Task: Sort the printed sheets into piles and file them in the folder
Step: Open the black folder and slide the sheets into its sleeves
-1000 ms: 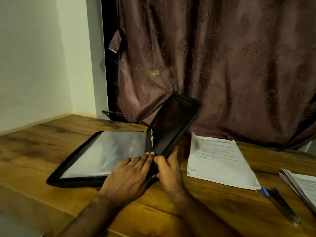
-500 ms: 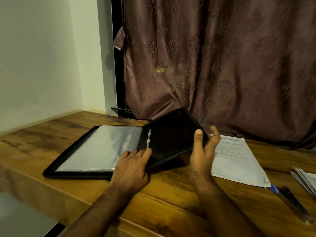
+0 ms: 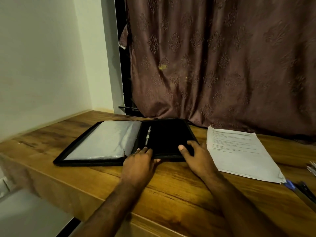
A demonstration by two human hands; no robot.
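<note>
I see the black zip-edged folder lying open and flat on the brown wooden table — clear plastic sleeves fill its left half. The left hand rests at the folder's near edge by the spine, fingers straight. The right hand presses flat on the folder's right cover, fingers spread. Just right of the folder lies a stack of white printed sheets; beyond it, more loose sheets at the frame edge.

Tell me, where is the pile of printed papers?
The printed sheets lie on the wooden table, right of the open folder, beside the right hand.
</note>
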